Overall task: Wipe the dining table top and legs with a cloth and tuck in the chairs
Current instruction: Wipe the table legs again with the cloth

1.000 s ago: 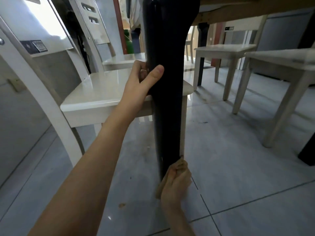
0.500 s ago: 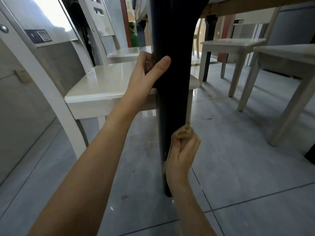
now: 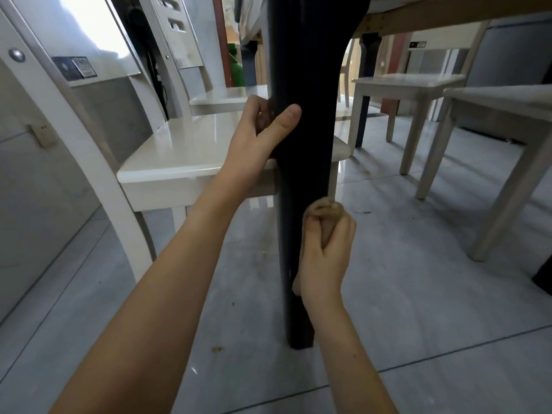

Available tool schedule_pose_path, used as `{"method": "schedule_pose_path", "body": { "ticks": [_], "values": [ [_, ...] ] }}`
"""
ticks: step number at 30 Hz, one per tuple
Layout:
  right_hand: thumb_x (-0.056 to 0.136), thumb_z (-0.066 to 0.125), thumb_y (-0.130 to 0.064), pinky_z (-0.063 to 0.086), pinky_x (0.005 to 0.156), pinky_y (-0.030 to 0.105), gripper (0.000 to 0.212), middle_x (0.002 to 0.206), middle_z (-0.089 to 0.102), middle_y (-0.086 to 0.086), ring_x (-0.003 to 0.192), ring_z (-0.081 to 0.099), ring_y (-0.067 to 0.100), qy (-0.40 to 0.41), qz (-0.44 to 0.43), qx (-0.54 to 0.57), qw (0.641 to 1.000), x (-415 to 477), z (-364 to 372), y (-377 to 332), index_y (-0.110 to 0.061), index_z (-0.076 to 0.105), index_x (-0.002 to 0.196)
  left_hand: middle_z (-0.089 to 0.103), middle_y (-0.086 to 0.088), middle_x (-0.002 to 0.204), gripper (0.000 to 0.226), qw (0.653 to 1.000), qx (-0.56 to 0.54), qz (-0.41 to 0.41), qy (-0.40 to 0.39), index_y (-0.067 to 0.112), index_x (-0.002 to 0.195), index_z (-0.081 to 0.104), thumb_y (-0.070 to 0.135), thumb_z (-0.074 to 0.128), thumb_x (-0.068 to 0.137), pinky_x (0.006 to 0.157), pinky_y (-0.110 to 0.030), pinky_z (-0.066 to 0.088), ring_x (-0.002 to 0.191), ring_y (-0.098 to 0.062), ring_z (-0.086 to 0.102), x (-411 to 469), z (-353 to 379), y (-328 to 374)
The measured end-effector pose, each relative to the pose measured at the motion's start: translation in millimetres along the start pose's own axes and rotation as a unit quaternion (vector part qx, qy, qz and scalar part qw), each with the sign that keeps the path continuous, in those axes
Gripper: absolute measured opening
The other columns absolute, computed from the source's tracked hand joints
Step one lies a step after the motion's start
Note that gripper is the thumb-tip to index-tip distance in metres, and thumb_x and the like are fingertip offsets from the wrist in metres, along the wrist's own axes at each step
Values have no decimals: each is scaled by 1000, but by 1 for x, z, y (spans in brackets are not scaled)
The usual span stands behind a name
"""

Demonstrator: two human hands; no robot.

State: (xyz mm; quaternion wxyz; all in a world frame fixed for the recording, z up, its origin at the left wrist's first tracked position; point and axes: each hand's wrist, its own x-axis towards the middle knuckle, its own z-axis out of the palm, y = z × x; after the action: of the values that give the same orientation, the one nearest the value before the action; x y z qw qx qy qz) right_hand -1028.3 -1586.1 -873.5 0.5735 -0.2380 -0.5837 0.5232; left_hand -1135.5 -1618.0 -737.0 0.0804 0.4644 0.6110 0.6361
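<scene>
A glossy black table leg point(image 3: 301, 85) runs down the middle of the view to the tiled floor. My left hand point(image 3: 257, 138) grips it at mid height, thumb across its front and fingers round its left side. Lower down, my right hand point(image 3: 325, 252) holds a bunched tan cloth point(image 3: 327, 212) against the leg's right side. The wooden underside of the table point(image 3: 448, 13) spans the top right. A white chair point(image 3: 185, 162) stands just left of the leg, its seat behind my left hand.
A second white chair point(image 3: 221, 98) stands behind the first. Two more white chairs point(image 3: 409, 82) point(image 3: 507, 100) stand to the right under the table. Another black leg point(image 3: 366, 85) stands further back. Grey floor tiles show small crumbs point(image 3: 217, 349).
My right hand has slid the cloth up the leg from near the foot to just below mid height. My left hand has kept its grip.
</scene>
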Motion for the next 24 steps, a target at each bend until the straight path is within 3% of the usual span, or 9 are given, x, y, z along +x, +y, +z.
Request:
{"method": "schedule_pose_path", "body": {
  "ticks": [3,6,9,12,14,16,18,22,24],
  "values": [
    [96,55,-17,42,76,3,18,110,51,-2,98,55,-2,3,-34,2,999,9,3,-4,-7,54,111,59,-20,117,53,1000,7,6,6,18,103,46,58,61,72,93,-46,53,108,-25,62,0,0,-2],
    [96,52,-7,43,78,5,8,104,53,0,94,57,-1,-12,-15,14,1000,-8,-6,23,-8,54,104,60,-19,116,52,1000,9,5,9,21,99,47,61,61,69,93,-47,52,107,-25,63,1,1,-2],
    [97,49,-1,42,78,6,18,100,55,-3,91,57,-3,-9,74,-5,997,-45,-21,74,-18,53,101,60,-16,117,53,1000,12,4,16,21,102,46,61,60,70,94,-45,53,108,-23,63,2,2,-3],
    [99,47,-10,42,75,1,23,113,58,-2,109,57,11,-32,231,-21,972,-79,-42,121,-27,49,114,61,-12,117,54,1000,14,3,19,17,110,45,57,58,75,95,-42,53,108,-19,63,3,3,-4],
    [100,48,-14,44,70,4,18,109,59,-3,106,59,13,-49,276,-47,959,-78,-49,125,-30,50,110,61,-10,117,52,1000,13,3,21,16,112,45,54,57,78,95,-42,53,108,-18,63,4,3,-5],
    [99,51,-18,44,65,6,10,97,58,-5,86,59,-3,-38,249,-33,967,-59,-42,98,-28,53,100,61,-7,116,50,1000,14,3,20,16,113,45,51,56,80,96,-41,53,108,-17,63,4,4,-7],
    [98,52,-25,45,64,7,4,91,56,-4,73,56,-8,-36,175,4,984,-31,-28,55,-22,54,100,61,-8,116,48,1000,19,7,23,16,112,45,51,56,80,95,-42,53,108,-18,63,4,4,-7],
    [97,50,-31,43,70,4,20,99,53,-6,85,55,-9,-17,38,38,998,9,0,-6,-14,53,110,59,-15,115,43,999,15,17,28,17,106,46,50,57,80,93,-47,53,106,-22,63,3,3,-6],
    [98,50,-26,42,72,3,19,101,52,-5,90,55,-7,1,-2,31,1000,12,5,-9,-11,53,109,60,-13,114,44,999,14,20,24,16,110,46,48,56,82,93,-45,53,106,-21,63,2,3,-6]
  ]
}}
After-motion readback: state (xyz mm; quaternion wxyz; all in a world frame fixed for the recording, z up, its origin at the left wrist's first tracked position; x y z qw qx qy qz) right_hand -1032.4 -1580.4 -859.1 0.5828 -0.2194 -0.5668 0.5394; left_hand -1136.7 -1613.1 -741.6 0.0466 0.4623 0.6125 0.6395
